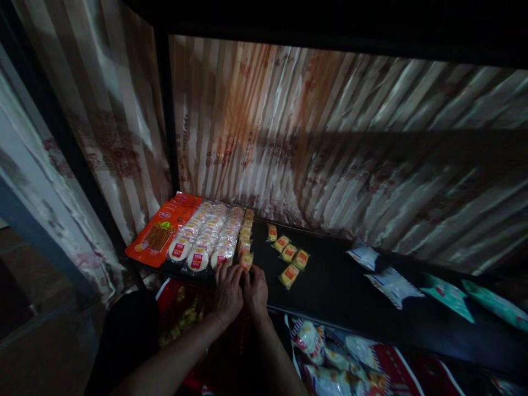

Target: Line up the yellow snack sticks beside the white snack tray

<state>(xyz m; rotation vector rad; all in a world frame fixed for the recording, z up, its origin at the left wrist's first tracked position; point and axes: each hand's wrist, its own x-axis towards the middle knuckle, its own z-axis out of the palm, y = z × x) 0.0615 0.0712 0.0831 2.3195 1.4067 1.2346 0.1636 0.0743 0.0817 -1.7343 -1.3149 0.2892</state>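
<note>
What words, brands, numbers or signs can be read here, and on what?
None reads with certainty.
Orange packet: pale lettering, too blurred.
White round packets: red labels, print too small.
Small yellow packets: red labels, print too small.
Pleated backdrop: dark printed marks, too blurred.
Teal packets: markings too dim and blurred.

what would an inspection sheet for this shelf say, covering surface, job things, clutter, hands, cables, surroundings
Surface: dark shelf, dimly lit.
Job things: column of small yellow packets beside rows of round white packets; five loose yellow packets to the right.
Clutter: two white bags and two green bags farther right; more bags below the shelf.
Hands: left hand and right hand at the column's front packet; grip unclear.
Cables: nothing seen.
Surroundings: creased, patterned curtain behind; orange bag at the shelf's left end.
</note>
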